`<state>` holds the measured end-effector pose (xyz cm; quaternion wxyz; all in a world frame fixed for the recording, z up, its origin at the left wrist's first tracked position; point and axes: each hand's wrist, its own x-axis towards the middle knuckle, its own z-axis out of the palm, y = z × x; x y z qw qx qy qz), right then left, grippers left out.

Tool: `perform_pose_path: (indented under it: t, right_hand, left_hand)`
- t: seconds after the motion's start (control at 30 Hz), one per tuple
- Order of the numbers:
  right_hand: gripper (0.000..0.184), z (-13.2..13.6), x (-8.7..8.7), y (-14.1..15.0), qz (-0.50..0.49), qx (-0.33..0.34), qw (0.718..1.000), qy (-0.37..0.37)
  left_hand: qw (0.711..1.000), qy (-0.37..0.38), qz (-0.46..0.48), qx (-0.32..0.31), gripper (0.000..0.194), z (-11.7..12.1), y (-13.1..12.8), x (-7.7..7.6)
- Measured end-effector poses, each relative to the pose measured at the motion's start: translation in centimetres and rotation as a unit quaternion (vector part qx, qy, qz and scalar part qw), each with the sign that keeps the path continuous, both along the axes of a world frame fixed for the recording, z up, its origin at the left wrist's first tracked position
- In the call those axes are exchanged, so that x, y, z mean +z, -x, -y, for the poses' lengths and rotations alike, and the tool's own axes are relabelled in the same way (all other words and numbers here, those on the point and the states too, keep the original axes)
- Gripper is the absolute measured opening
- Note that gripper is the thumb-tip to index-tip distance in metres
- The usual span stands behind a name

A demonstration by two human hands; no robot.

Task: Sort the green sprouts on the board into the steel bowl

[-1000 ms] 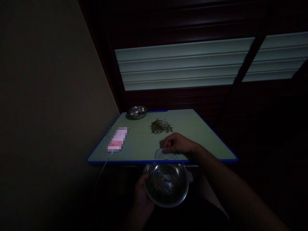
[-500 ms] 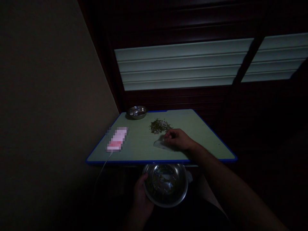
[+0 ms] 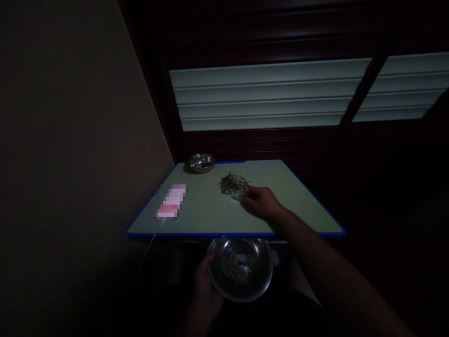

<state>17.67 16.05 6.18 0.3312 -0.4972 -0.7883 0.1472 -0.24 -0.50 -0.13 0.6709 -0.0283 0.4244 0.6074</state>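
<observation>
With our left hand (image 3: 207, 294) we grip the steel bowl (image 3: 258, 278) at bottom centre. In mid-frame, our right hand (image 3: 263, 202) is pinching a clear piece (image 3: 238, 197) beside the greenish grains (image 3: 231, 182).

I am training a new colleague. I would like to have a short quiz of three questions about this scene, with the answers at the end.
1. Which hand holds the large steel bowl?
2. True or false: the small steel bowl stands at the near right corner of the table.
3. Which of these is nearest to the right hand?
a) the small steel bowl
b) the pile of small green bits
c) the large steel bowl

Key:
1. The left hand.
2. False; it stands at the far left corner.
3. b
</observation>
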Motion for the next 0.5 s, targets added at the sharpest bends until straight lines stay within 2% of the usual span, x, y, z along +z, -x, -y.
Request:
perform_pose_path:
  t: [0.33, 0.43, 0.5]
  right_hand:
    - [0.021, -0.67, -0.49, 0.49, 0.011, -0.014, 1.000, -0.003]
    - [0.021, -0.70, -0.52, 0.47, -0.027, -0.019, 0.999, 0.009]
    - [0.022, -0.91, -0.10, 0.33, -0.088, -0.025, 0.995, 0.033]
  left_hand:
    - [1.000, 0.006, 0.000, -0.007, 0.019, -0.20, -0.04, -0.47]
    - [1.000, 0.005, -0.001, -0.013, 0.021, -0.21, 0.04, -0.52]
    - [1.000, 0.003, 0.004, -0.006, 0.021, -0.19, 0.08, -0.46]
